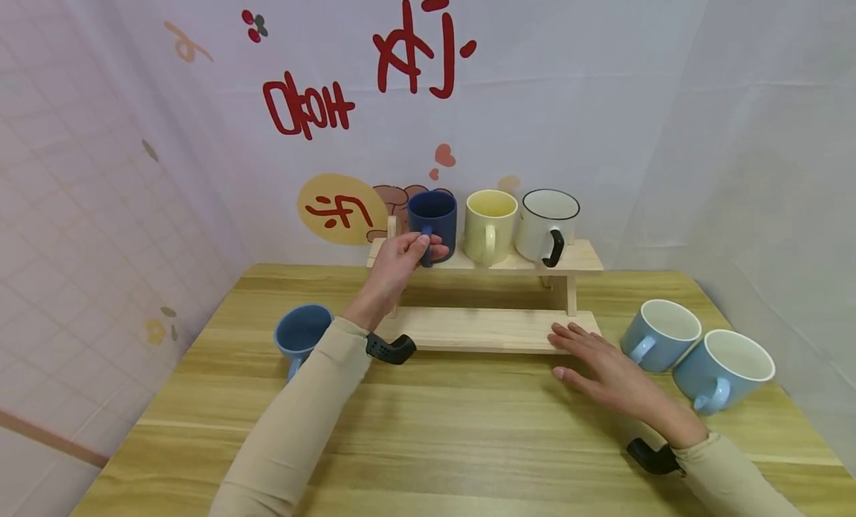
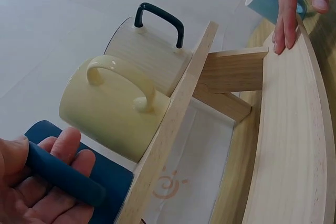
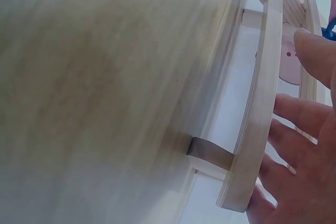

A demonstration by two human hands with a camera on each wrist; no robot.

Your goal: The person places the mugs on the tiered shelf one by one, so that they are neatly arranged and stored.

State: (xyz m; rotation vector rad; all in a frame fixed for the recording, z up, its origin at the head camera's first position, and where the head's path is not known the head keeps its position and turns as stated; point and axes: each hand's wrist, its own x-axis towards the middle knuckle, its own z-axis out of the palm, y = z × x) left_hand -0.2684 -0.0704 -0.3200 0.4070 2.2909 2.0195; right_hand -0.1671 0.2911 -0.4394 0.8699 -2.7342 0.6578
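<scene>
On the upper shelf of a wooden two-tier rack, a dark blue mug stands at the left end. My left hand grips its handle, thumb on one side and fingers curled behind it, as the left wrist view shows. Beside that mug come a yellow mug and a white mug with a black rim and black handle. My right hand lies with extended fingers at the right end of the lower shelf, fingertips touching its front edge.
To the left on the wooden table stands a blue mug, partly behind my left forearm. Two light blue mugs, one nearer the rack and one farther right, stand beside my right hand. A printed white curtain hangs behind.
</scene>
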